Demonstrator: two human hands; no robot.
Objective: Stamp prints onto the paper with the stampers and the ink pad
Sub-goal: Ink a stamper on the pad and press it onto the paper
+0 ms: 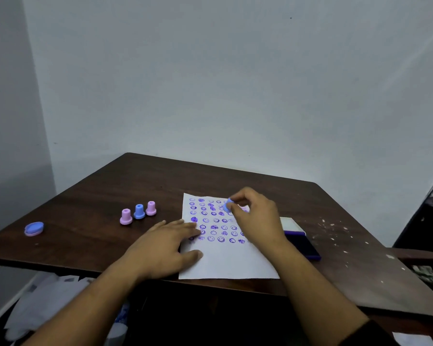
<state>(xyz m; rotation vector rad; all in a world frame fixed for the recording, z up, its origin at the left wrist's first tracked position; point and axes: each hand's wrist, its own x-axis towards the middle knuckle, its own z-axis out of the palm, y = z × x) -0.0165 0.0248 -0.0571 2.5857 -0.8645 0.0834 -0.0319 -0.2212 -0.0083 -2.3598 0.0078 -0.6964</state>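
On the dark wooden worktop (160, 186) lies a white paper (225, 260), its far half covered in rows of purple smiley prints. The right hand (254, 216) has its grip closed on a blue stamper (228, 205), fingertips pinching it over the sheet's far right part; whether it touches the paper cannot be told. The left hand (166, 245) lies flat, fingers spread, nothing in its grip, pressing the paper's left edge. Just right of the sheet sits the purple ink pad (303, 243), lid up. Well left stand three stampers (138, 212), two pink and one blue, and farther left a blue cap (34, 228)
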